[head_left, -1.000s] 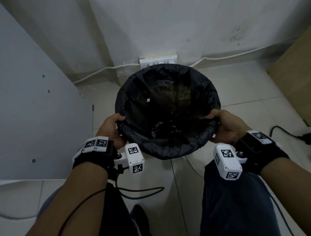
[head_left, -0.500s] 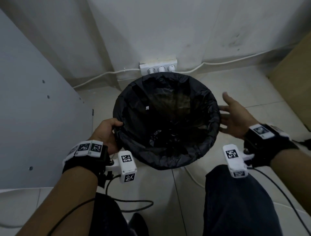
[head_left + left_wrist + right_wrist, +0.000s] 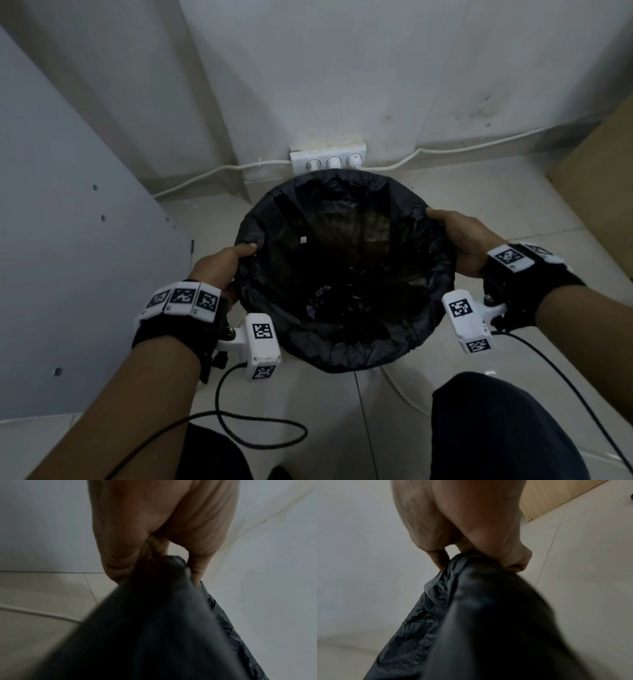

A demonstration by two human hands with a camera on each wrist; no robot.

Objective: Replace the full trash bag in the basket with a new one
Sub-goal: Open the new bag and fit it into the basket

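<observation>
Two hands grip the black trash bag (image 3: 342,325) folded over the basket's rim: left hand (image 3: 219,267) on its left side, right hand (image 3: 469,240) on its right. Bag sits in the basket; lifting out and relining seemingly remain.

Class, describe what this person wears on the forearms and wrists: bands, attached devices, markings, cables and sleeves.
Both forearms are bare, with no sleeves. The left hand and the right hand each end at a black wrist band carrying white tiles printed with black-and-white square codes. A white boxy camera unit, with similar codes, is bracketed to each band. Thin black cables trail from the units. The hands are bare.
</observation>
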